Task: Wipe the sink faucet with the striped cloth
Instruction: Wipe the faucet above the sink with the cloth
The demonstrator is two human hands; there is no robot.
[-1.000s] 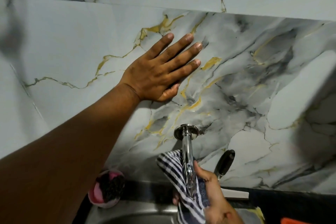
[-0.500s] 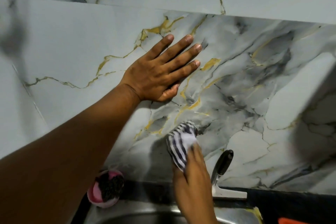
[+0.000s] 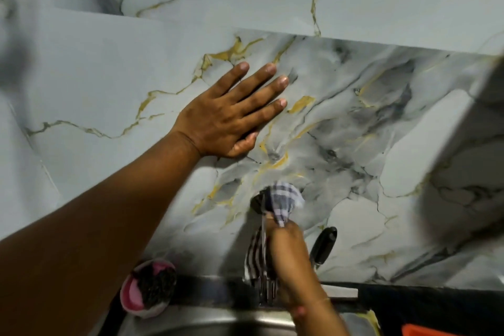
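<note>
**Q:** Faucet (image 3: 263, 229) position and condition?

**A:** Mounted on the marble-patterned wall (image 3: 354, 123) at about 6 o'clock in the view, above the steel sink (image 3: 218, 322). Its wall end is capped by the striped cloth (image 3: 283, 200); only a thin chrome strip of the spout shows, blurred, just left of the right hand (image 3: 289, 256).

**Q:** How do the hands stand?

**A:** The right hand has its fingers clenched around the cloth, bunching it over the faucet's wall end, with a loose striped tail hanging at the hand's 9 o'clock. The left hand (image 3: 226, 117) lies flat on the wall at the faucet's 11 o'clock, fingers (image 3: 261, 78) spread and released, grasping nothing.

**Q:** Surrounding items?

**A:** A black handle (image 3: 324, 244) leans against the wall at the right hand's 3 o'clock, just beside it. A pink bowl (image 3: 131, 300) with a dark scrubber sits at 8 o'clock, on the counter edge by the sink. An orange item (image 3: 425, 331) shows at 5 o'clock; what it is cannot be told.
</note>
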